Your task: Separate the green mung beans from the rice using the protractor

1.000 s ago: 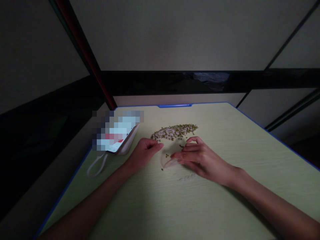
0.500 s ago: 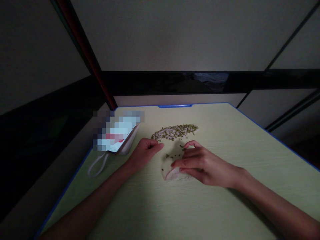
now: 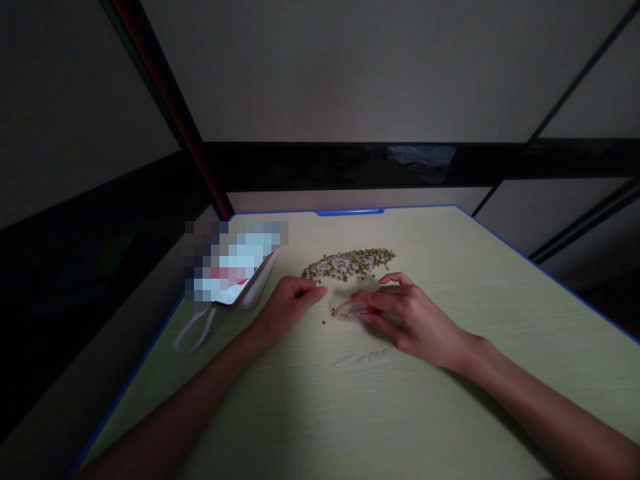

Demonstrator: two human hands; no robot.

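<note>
My left hand (image 3: pixel 287 307) rests on the tabletop, fingers curled in and thumb laid along them; nothing shows in it. Just beyond it lies a long heap of small green and pale grains (image 3: pixel 345 265), like beans or seeds. Between thumb and forefinger of my right hand (image 3: pixel 400 313) is a thin, clear, rounded piece (image 3: pixel 350 312), perhaps plastic, low over the table; its exact kind I cannot tell. A few green grains show by this clear piece, and one loose grain (image 3: pixel 323 323) lies nearer me. Faint scribble-like marks (image 3: pixel 373 357) are on the surface in front.
At the left, a phone (image 3: pixel 250 267) with a lit, partly blurred screen leans on a pale stand or case with a strap loop (image 3: pixel 195 333). The pale tabletop (image 3: pixel 310 413) has a blue edge and a blue handle (image 3: pixel 350 212). Cabinet panels (image 3: pixel 360 73) rise behind it.
My right hand first drew the clear piece toward me, baring several loose grains, then moved it back away over the spot where those grains lay. My left hand has stayed still.
</note>
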